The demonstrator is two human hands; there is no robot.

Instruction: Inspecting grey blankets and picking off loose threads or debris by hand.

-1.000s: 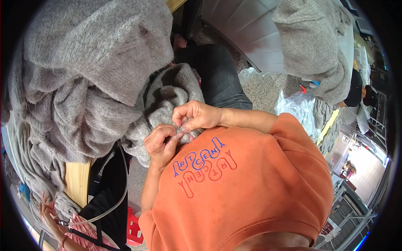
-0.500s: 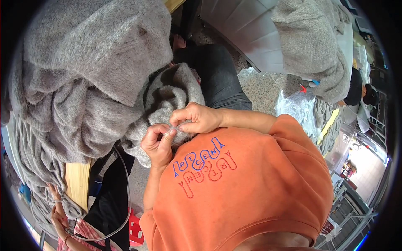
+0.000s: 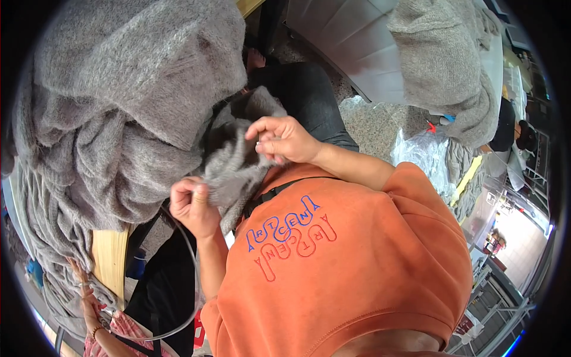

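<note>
A fuzzy grey knit garment (image 3: 226,172) lies bunched over my lap, its folds slightly smeared by motion. At its left edge my left hand (image 3: 196,205) pinches the knit between thumb and fingers. My right hand (image 3: 285,140) is raised over the garment's right side, thumb and forefinger brought together. Between those fingertips a tiny pale or shiny bit shows, too small to name. The two hands are apart, with the knit spread between them.
A big heap of grey knitwear (image 3: 131,89) covers the wooden table (image 3: 110,259) at left. Another person's hands (image 3: 89,303) are at lower left, near a clear tube (image 3: 193,297). More grey knit (image 3: 440,65) hangs at upper right, above a clear plastic bag (image 3: 422,154) on the floor.
My hands were together at the knit; now they are apart, the left moved left and the right up and right. The garment is drawn out between them. The other person's hands shifted slightly.
</note>
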